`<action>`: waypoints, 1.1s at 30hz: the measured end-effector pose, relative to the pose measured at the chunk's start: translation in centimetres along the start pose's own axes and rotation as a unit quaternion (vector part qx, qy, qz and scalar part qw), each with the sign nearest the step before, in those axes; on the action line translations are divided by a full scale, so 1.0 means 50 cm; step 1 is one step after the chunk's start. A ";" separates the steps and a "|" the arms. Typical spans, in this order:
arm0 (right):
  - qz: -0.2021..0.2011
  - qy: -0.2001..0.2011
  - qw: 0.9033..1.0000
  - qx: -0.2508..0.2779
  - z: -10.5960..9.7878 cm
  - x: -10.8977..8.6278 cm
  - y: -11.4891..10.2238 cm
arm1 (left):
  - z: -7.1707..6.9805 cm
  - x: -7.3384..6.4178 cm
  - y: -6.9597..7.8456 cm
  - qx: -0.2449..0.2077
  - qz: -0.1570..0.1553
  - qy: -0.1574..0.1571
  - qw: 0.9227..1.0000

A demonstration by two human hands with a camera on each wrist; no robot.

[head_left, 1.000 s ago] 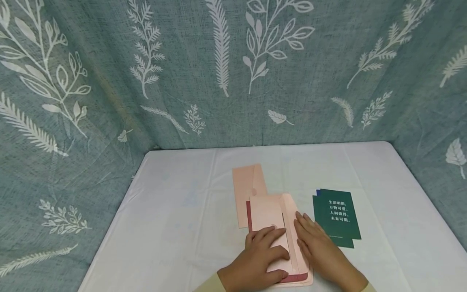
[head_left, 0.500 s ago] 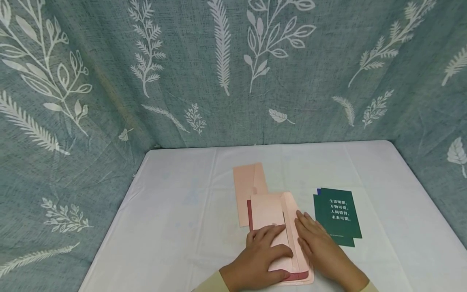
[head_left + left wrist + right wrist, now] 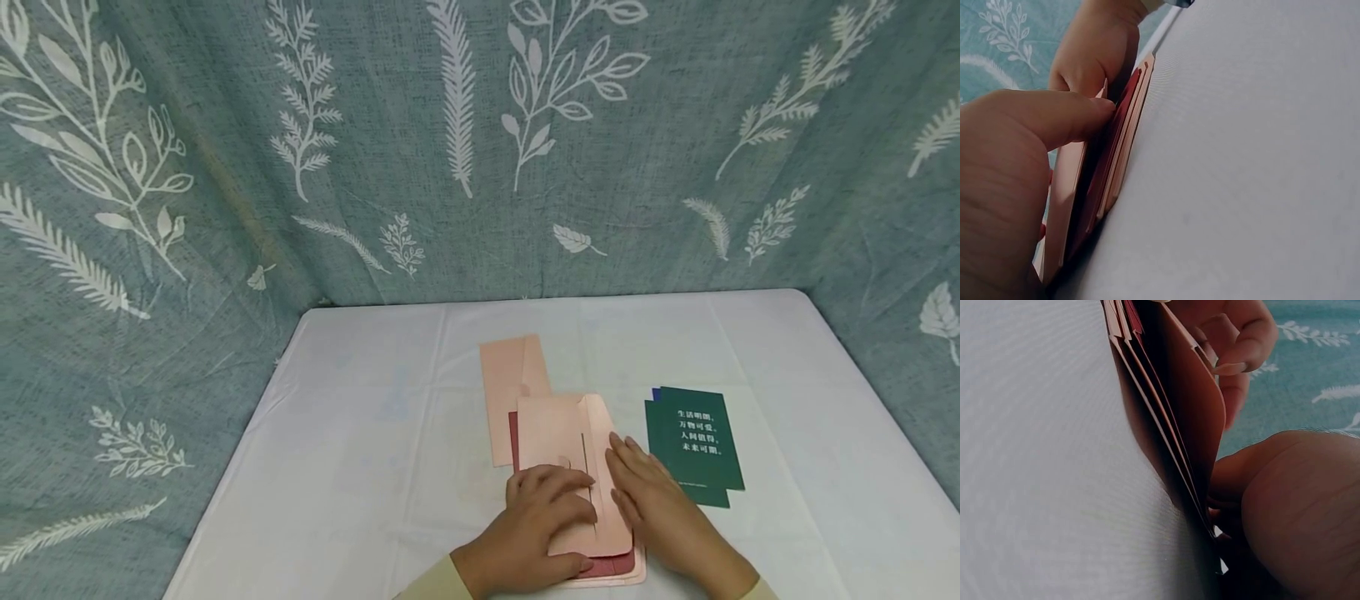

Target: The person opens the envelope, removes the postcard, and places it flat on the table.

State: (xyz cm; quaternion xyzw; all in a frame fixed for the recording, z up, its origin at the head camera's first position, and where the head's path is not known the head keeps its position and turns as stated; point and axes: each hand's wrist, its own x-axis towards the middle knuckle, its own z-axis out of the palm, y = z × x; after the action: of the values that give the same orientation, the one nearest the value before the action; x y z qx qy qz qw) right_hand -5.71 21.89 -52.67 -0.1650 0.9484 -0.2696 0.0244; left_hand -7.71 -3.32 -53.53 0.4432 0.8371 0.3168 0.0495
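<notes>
A pale pink envelope [image 3: 551,429] with a slit near its flap [image 3: 606,467] tops a small stack. Under it a dark red envelope [image 3: 611,567] peeks out, with more pink edges [image 3: 1127,150] below in the left wrist view. My left hand [image 3: 528,529] grips the top envelope, its thumb at the near edge and its fingers bent over the upper face. That envelope stands raised off the red one, leaving a dark gap. My right hand [image 3: 660,510] lies with straight fingers along the flap's right side, touching it. Its fingertips are partly hidden in the right wrist view.
Behind the stack lies another pink envelope [image 3: 504,379], partly covered by it. To the right are overlapping green cards [image 3: 701,462] with white print, and a blue corner [image 3: 656,393] shows beneath. A white cloth covers the table [image 3: 360,433]; a leaf-patterned curtain [image 3: 480,150] hangs around it.
The top pink envelope has risen slightly at its near edge, showing more of the red one. My left fingers have bent further over it. My right hand stays nearly still.
</notes>
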 end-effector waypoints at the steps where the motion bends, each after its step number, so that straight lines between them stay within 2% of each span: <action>1: 0.001 -0.002 1.000 -0.001 0.000 0.000 0.000 | 0.000 0.000 0.000 -0.004 -0.001 0.000 1.000; 7: 0.008 -0.008 1.000 0.003 -0.004 0.001 -0.002 | 0.003 0.000 -0.002 0.016 0.000 0.009 1.000; 9: 0.009 -0.007 1.000 0.005 -0.005 0.000 -0.002 | 0.007 0.003 0.002 0.015 -0.010 0.020 1.000; 12: 0.006 0.000 1.000 0.002 -0.006 -0.001 0.001 | 0.019 0.013 0.015 0.003 -0.034 0.056 0.998; 15: 0.003 0.007 1.000 0.001 -0.005 -0.001 0.003 | 0.037 0.025 0.032 -0.007 -0.065 0.104 0.992; 20: 0.005 0.013 1.000 0.004 -0.002 -0.001 0.006 | 0.063 0.041 0.053 0.028 -0.103 0.154 0.982; 27: 0.007 0.017 1.000 0.009 0.001 -0.002 0.007 | 0.077 0.055 0.068 0.075 -0.120 0.182 0.973; 33: 0.003 0.017 1.000 0.011 0.003 0.001 0.005 | 0.082 0.057 0.072 0.059 -0.130 0.191 0.971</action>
State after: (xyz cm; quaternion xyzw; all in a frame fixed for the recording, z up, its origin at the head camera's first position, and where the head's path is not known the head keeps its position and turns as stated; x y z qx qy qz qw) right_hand -5.80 21.99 -52.91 -0.1575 0.9462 -0.2825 0.0113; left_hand -5.37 2.32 -54.17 0.2638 0.8988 0.3366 -0.0963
